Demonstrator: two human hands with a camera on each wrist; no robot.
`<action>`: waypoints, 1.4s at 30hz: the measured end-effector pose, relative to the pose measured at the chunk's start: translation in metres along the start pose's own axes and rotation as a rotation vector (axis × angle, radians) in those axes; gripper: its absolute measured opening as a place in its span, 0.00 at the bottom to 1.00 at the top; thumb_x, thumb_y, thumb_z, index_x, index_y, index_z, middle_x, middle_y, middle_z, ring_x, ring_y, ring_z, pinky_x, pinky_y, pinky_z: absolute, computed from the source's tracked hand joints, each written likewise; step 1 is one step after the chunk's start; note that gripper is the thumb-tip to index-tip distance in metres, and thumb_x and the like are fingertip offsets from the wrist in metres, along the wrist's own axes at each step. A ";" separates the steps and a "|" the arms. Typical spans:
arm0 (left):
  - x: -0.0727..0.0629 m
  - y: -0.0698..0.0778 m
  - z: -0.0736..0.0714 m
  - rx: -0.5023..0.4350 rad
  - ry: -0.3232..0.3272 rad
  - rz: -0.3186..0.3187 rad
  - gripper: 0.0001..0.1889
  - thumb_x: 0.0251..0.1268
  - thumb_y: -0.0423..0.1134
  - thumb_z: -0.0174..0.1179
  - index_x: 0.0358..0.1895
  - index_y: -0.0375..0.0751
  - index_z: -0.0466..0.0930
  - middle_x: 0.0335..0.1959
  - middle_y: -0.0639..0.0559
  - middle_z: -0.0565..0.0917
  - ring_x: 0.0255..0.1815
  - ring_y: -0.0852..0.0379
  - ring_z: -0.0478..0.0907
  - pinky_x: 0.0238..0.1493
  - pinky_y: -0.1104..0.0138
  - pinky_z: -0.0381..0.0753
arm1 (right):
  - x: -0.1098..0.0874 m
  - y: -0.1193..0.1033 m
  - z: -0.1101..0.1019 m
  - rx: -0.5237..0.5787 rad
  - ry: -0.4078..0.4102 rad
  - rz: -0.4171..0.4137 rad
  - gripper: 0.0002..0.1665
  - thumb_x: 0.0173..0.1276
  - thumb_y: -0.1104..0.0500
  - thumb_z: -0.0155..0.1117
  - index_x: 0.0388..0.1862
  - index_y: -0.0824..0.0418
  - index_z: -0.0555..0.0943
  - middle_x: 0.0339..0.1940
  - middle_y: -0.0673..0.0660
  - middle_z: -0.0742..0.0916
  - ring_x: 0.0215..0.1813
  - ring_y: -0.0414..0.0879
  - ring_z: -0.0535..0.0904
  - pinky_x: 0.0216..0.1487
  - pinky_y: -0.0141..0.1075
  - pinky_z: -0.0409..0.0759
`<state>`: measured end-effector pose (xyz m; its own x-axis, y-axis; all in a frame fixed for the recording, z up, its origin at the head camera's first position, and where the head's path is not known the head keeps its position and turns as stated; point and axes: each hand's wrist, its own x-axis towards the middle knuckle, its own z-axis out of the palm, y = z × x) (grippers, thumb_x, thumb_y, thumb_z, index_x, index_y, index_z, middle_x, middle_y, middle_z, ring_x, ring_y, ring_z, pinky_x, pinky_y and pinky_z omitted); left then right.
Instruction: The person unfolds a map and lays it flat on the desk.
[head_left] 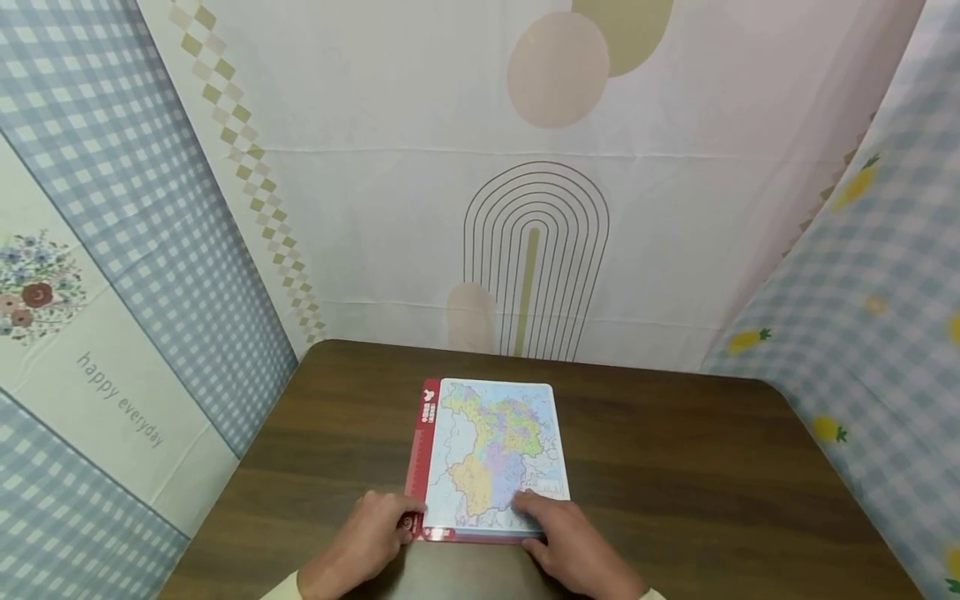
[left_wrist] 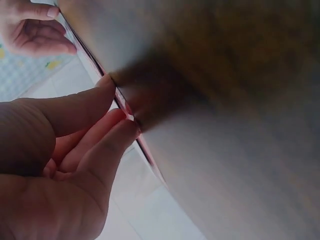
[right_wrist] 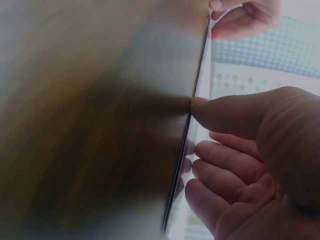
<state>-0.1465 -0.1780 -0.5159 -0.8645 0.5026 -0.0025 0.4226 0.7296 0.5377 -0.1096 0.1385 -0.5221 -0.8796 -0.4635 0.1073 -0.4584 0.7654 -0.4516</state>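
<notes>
A flat map board with a coloured map and a red strip along its left side lies on the dark wooden table. At its near left corner, my left hand grips the edge between thumb and fingers. My right hand holds the near edge further right, fingertips on the printed face and thumb at the rim. In the left wrist view the left thumb meets the board's thin edge. The right wrist view shows the right thumb against that edge, with fingertips mirrored in the glossy face.
The brown table extends to both sides of the board. Behind it hangs a pale patterned cloth. Blue checked cloths stand at the left and right of the table.
</notes>
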 end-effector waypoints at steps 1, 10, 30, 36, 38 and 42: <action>0.000 0.000 0.000 -0.010 -0.002 0.010 0.13 0.60 0.27 0.73 0.47 0.44 0.93 0.36 0.59 0.89 0.31 0.64 0.73 0.35 0.69 0.73 | 0.003 -0.002 0.001 0.008 -0.011 0.001 0.28 0.67 0.62 0.77 0.65 0.60 0.83 0.67 0.58 0.87 0.69 0.55 0.83 0.66 0.49 0.82; 0.004 -0.003 0.002 -0.082 -0.026 0.023 0.16 0.58 0.25 0.74 0.49 0.44 0.93 0.40 0.58 0.90 0.33 0.64 0.75 0.36 0.69 0.75 | 0.024 -0.014 0.011 0.035 -0.066 -0.002 0.25 0.67 0.61 0.77 0.63 0.56 0.84 0.68 0.57 0.86 0.70 0.54 0.83 0.68 0.47 0.81; 0.000 -0.009 -0.003 -0.030 0.018 0.116 0.17 0.54 0.22 0.73 0.43 0.46 0.94 0.34 0.60 0.90 0.31 0.68 0.74 0.33 0.72 0.74 | 0.059 -0.043 0.033 -0.015 -0.037 -0.055 0.27 0.63 0.52 0.82 0.60 0.56 0.84 0.65 0.54 0.88 0.67 0.47 0.84 0.66 0.42 0.82; 0.001 -0.011 -0.003 -0.045 0.012 0.118 0.19 0.52 0.20 0.73 0.43 0.47 0.94 0.32 0.62 0.88 0.30 0.69 0.73 0.31 0.73 0.73 | 0.061 -0.053 0.037 -0.077 -0.037 -0.022 0.28 0.62 0.50 0.83 0.59 0.55 0.84 0.66 0.55 0.87 0.69 0.49 0.83 0.66 0.44 0.82; 0.001 -0.011 -0.003 -0.050 0.011 0.119 0.20 0.51 0.20 0.73 0.43 0.48 0.94 0.31 0.63 0.87 0.29 0.69 0.73 0.31 0.73 0.73 | 0.061 -0.055 0.037 -0.097 -0.046 -0.022 0.27 0.64 0.50 0.82 0.60 0.54 0.84 0.67 0.55 0.87 0.69 0.49 0.83 0.66 0.44 0.82; 0.002 -0.011 -0.003 -0.055 0.016 0.126 0.21 0.49 0.18 0.71 0.41 0.50 0.93 0.29 0.65 0.85 0.28 0.69 0.72 0.30 0.73 0.72 | 0.061 -0.059 0.037 -0.124 -0.053 -0.030 0.24 0.68 0.50 0.78 0.60 0.54 0.84 0.65 0.52 0.88 0.63 0.45 0.85 0.62 0.42 0.84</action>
<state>-0.1541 -0.1868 -0.5191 -0.8099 0.5809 0.0816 0.5131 0.6342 0.5784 -0.1313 0.0484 -0.5216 -0.8589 -0.5072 0.0710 -0.4994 0.7988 -0.3353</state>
